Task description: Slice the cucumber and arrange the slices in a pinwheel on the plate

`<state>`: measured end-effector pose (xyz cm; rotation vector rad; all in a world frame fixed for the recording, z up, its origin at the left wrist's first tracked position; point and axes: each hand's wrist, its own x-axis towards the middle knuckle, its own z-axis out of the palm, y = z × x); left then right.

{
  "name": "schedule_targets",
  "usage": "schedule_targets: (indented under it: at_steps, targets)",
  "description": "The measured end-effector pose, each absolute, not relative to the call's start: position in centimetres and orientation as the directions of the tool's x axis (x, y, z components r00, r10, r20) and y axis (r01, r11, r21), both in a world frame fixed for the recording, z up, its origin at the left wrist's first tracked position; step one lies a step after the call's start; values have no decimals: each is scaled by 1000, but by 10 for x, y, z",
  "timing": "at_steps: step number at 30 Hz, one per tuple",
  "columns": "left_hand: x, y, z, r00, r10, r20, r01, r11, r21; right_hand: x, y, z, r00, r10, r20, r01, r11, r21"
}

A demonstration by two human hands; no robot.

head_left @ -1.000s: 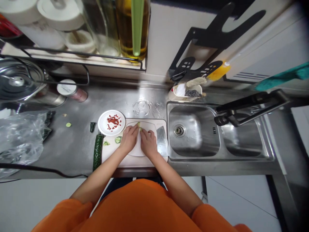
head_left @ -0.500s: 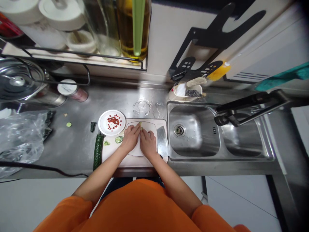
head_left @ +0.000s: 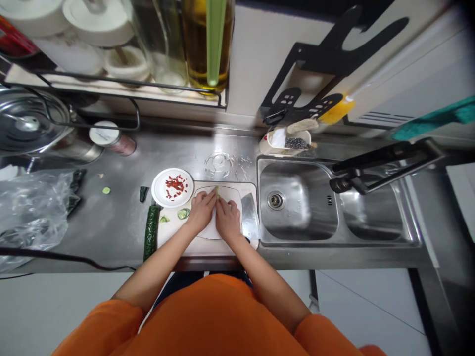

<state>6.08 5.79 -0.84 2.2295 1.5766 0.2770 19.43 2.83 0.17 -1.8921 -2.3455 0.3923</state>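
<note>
"What are the hands on?"
"The left hand (head_left: 201, 212) and right hand (head_left: 228, 220) meet at a small yellow-green piece (head_left: 217, 189) near mid-frame, over a white rectangular cutting board (head_left: 211, 247)."
"Gripping it?"
"Can't tell; they cover most of it, so its shape is unclear."
"Beyond?"
"Right of them, a broad silver knife blade (head_left: 250, 217), handle mostly hidden. Lower left of centre, a bumpy, glossy dark-green cucumber (head_left: 150, 232)."

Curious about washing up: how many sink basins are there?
2: the first basin, just right of the cutting board; the second basin, further right, partly behind the black faucet. No others show.
</note>
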Motion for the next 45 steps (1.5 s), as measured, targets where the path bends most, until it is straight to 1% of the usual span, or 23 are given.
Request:
schedule_targets:
  at_steps: [3, 6, 8, 11, 13, 15, 17, 20, 26, 32, 35, 42, 45]
  targets:
    - [62, 58, -7, 339, 938, -71, 855, -276, 440, 194, 28, 2, -222, 972, -77, 942, 193, -274]
    - [62, 59, -3, 308, 950, -50, 841, -248, 480, 195, 29, 3, -229, 971, -73, 936, 199, -291]
    - [56, 58, 4, 249, 968, -5, 829, -210, 519, 195, 28, 4, -219, 973, -69, 936, 189, -295]
    - [37, 52, 17, 101, 992, 78, 804, -127, 581, 198, 26, 5, -197, 979, -56, 939, 172, -297]
    - [21, 42, 26, -44, 995, 85, 798, -16, 603, 202, 22, 6, -195, 980, -40, 936, 174, -305]
    - [5, 27, 32, -197, 980, 20, 795, 148, 588, 206, 17, 5, -195, 980, -21, 933, 179, -312]
    - [-6, 11, 33, -275, 959, -65, 785, 263, 561, 210, 10, 4, -195, 981, -8, 933, 183, -311]
    - [-14, -8, 26, -304, 943, -132, 775, 325, 542, 214, 0, 3, -202, 979, -8, 932, 190, -308]
    - [-10, -12, 10, -334, 933, -136, 752, 350, 559, 214, -13, 6, -237, 971, -4, 926, 225, -304]
    - [-8, -8, 8, -363, 921, -142, 727, 376, 575, 213, -16, 6, -242, 970, 8, 922, 232, -311]
    - [-8, -8, 9, -373, 912, -168, 712, 398, 579, 214, -17, 6, -229, 973, -4, 926, 216, -309]
    - [-9, -5, 10, -458, 831, -316, 529, 541, 654, 213, -17, 12, -224, 974, -21, 924, 206, -323]
    - [-12, -4, 8, -488, 784, -384, 452, 603, 658, 212, -17, 13, -230, 973, -22, 921, 210, -328]
